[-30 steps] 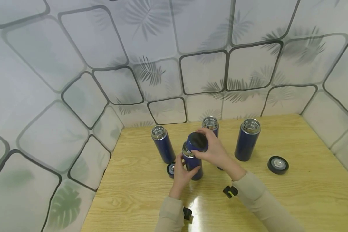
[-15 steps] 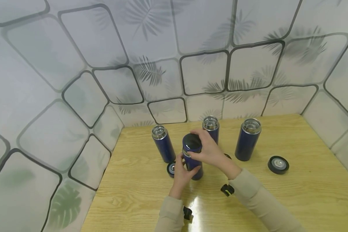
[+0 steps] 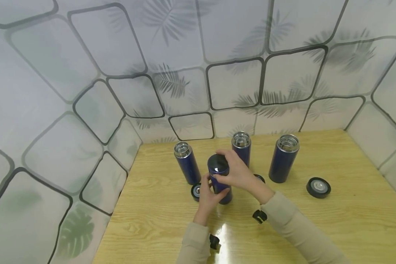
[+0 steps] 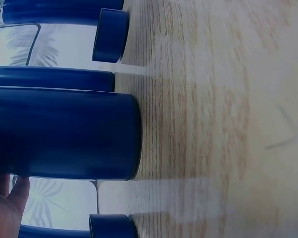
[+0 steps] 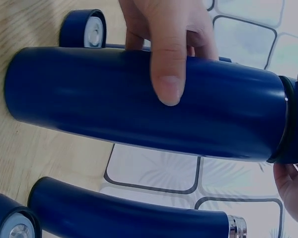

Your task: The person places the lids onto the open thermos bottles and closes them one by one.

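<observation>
My beige left sleeve (image 3: 194,242) and beige right sleeve (image 3: 293,223) extend over a wood-grain tabletop (image 3: 151,220) from its near side, a small black device (image 3: 214,241) at my left wrist and a matching black device (image 3: 260,216) at my right. My left hand (image 3: 208,198) grips the body of a dark-blue insulated bottle (image 3: 219,186), thumb on one side and fingers curled round the other; the bottle stands upright, closer to the tabletop's left edge than to its right. My right hand (image 3: 237,172) pinches the glossy-topped cap (image 3: 218,163) at the bottle's mouth between thumb and fingers; how tightly it sits I cannot tell. Beyond my left hand and partly hidden by it, a loose left cap (image 3: 195,191) lies beside the base of an uncapped left bottle (image 3: 188,167), the one nearest the tabletop's far left corner. A loose right cap (image 3: 318,187) lies underside up toward the right edge, while a loose middle cap (image 3: 259,178) shows only in part behind my right hand. An uncapped right bottle (image 3: 283,163) stands toward the far right corner, and an uncapped middle bottle (image 3: 242,151), its lower part blocked by my right hand, stands near the far edge. Behind rises a pale wall (image 3: 184,91) printed with grey outlines and fronds.
</observation>
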A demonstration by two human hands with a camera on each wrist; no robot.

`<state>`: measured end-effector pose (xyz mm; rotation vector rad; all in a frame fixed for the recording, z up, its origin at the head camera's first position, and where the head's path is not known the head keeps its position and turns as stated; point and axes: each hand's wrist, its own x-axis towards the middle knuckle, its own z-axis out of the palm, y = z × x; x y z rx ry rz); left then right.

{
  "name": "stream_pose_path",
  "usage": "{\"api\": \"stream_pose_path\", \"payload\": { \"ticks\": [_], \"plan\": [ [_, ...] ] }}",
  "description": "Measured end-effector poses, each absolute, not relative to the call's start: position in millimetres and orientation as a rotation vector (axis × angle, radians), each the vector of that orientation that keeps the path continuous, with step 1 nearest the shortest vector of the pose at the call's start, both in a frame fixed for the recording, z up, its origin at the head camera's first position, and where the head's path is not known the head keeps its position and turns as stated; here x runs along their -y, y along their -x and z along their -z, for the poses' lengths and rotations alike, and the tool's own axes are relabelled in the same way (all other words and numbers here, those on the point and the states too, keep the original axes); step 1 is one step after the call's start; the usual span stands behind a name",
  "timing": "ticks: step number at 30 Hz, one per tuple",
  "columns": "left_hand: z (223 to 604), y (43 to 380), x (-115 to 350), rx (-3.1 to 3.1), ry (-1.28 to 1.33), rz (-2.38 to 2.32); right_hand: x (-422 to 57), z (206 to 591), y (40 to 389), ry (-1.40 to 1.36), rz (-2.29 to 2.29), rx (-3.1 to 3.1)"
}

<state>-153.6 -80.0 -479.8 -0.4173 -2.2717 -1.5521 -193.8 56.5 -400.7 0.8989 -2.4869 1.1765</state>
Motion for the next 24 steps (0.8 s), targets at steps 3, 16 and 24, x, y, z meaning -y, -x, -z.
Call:
{"api": "stream_pose_path", "payload": {
  "ticks": [3, 16, 24],
  "plan": [
    [478.6, 153.4, 79.5, 2.280, 0.403, 1.569, -56.2, 402.4, 193.9, -0.896, -1.178, 2.501],
    [480.2, 154.3, 79.9, 2.279, 0.409, 1.575, -58.6, 412.8, 196.4, -0.910, -1.375, 2.447],
    [480.7, 153.8, 80.5, 2.290, 0.415, 1.598, -63.4, 423.4, 205.2, -1.042, -1.819, 2.248]
  ]
}}
